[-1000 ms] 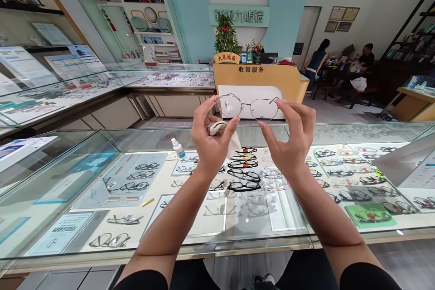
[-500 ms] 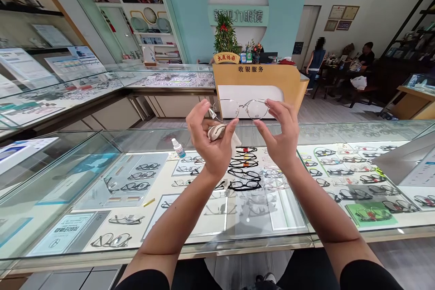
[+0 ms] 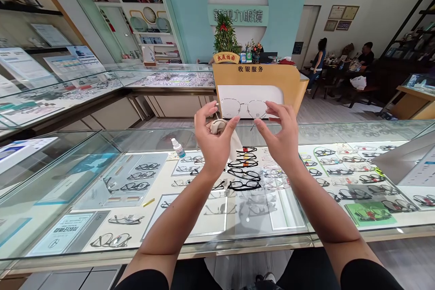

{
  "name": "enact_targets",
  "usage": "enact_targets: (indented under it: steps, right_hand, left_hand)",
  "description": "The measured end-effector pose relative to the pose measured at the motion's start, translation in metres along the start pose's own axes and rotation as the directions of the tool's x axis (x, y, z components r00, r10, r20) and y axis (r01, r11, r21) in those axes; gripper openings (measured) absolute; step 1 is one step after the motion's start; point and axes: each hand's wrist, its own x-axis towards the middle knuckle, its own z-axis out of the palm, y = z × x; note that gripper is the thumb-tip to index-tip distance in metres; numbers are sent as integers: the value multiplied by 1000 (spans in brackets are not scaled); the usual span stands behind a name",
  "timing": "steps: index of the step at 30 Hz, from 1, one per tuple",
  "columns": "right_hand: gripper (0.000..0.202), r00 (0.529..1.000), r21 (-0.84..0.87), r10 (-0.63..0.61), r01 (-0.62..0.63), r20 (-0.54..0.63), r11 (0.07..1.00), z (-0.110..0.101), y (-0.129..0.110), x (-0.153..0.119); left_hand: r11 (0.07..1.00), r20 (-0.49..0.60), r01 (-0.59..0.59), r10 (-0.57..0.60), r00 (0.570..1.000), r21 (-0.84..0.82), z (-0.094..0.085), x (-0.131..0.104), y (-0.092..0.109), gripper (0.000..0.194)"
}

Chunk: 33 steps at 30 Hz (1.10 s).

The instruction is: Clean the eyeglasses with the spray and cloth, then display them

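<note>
Thin metal-rimmed eyeglasses [image 3: 242, 104] with clear lenses are held up in front of me, above the glass display case. My left hand [image 3: 215, 138] pinches their left side and also has a pale cleaning cloth [image 3: 234, 146] bunched in its palm, with part of it hanging down. My right hand [image 3: 282, 133] grips the right rim edge between thumb and fingers. A small dark mark shows on the right lens. Below my hands, a column of black-framed glasses [image 3: 244, 185] lies inside the case.
On the glass display case [image 3: 190, 247] stands a small spray bottle [image 3: 177, 147], left of my hands. Several rows of frames lie under the glass. Farther off are a wooden cashier counter [image 3: 292, 77], a standing person [image 3: 317, 65] and a seated person [image 3: 367, 56].
The glasses have turned to face more squarely forward and level. My left hand has shifted slightly right, and the cloth hangs lower from it. My right hand is almost still.
</note>
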Motion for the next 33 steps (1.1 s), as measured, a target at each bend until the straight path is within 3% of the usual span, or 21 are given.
enact_targets:
  steps: [3, 9, 13, 16, 19, 23, 27, 33]
  right_hand:
    - [43, 999, -52, -30, 29, -15, 998, -1, -2, 0]
    - [44, 987, -228, -141, 121, -74, 966, -7, -10, 0]
    - [42, 976, -295, -201, 169, -81, 940, -6, -11, 0]
    - [44, 973, -264, -220, 195, -65, 944, -4, -10, 1]
    - [51, 970, -153, -235, 223, -62, 963, -3, -8, 2]
    - [41, 985, -18, -146, 145, -94, 989, -4, -9, 4]
    - [30, 992, 123, -59, 73, -111, 990, -6, -10, 5]
    - [30, 996, 288, 48, -23, -79, 957, -10, -15, 5]
  left_hand:
    - [998, 17, 33, -32, 999, -44, 1, 2, 0, 57]
    - [966, 195, 211, -181, 964, -149, 3, 6, -14, 65]
    - [965, 212, 209, -173, 962, -160, 4, 7, -17, 66]
    - [977, 178, 159, -133, 975, -145, 5, 7, -16, 63]
    - [990, 66, 21, -12, 998, -143, 6, 7, -16, 62]
    - [985, -64, -159, 155, 986, -60, 7, 6, -19, 68]
    - [969, -76, -249, 248, 966, 8, 5, 3, -21, 70]
    - [941, -70, -330, 325, 943, -74, 6, 4, -26, 65]
